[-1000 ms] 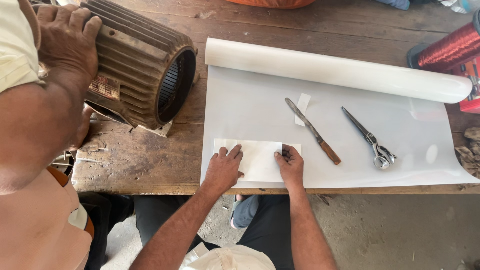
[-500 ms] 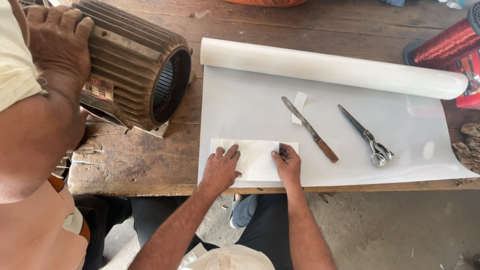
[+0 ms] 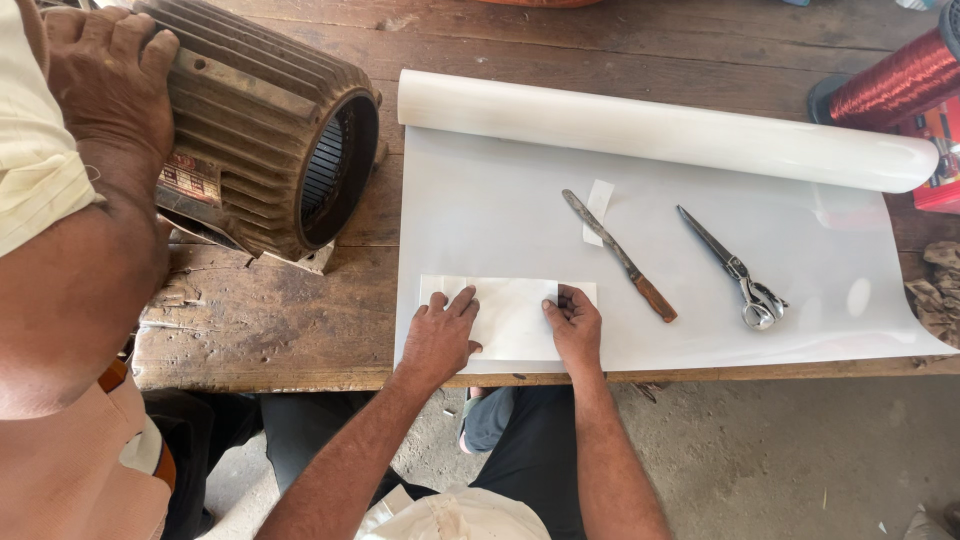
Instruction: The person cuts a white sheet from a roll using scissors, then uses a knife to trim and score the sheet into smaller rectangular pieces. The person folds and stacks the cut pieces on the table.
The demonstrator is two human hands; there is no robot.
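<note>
A small rectangular piece of white paper (image 3: 512,318) lies on a large white sheet (image 3: 500,215) near the table's front edge. My left hand (image 3: 438,338) rests flat on the piece's left part, fingers spread. At the piece's right end my right hand (image 3: 577,325) has its fingers curled down on the edge, pinching it. A knife (image 3: 620,257) with a brown handle lies just beyond my right hand, on a small paper strip (image 3: 598,200). Metal scissors (image 3: 735,270) lie further right.
The sheet's rolled end (image 3: 660,130) lies across the wooden table (image 3: 260,320). A co-worker's hand (image 3: 105,70) rests on a ribbed brown motor housing (image 3: 270,130) at the left. A spool of red copper wire (image 3: 890,80) stands at the far right.
Both my hands stay on the paper piece in about the same places. The co-worker's hand stays on the motor housing. Only the view has shifted slightly.
</note>
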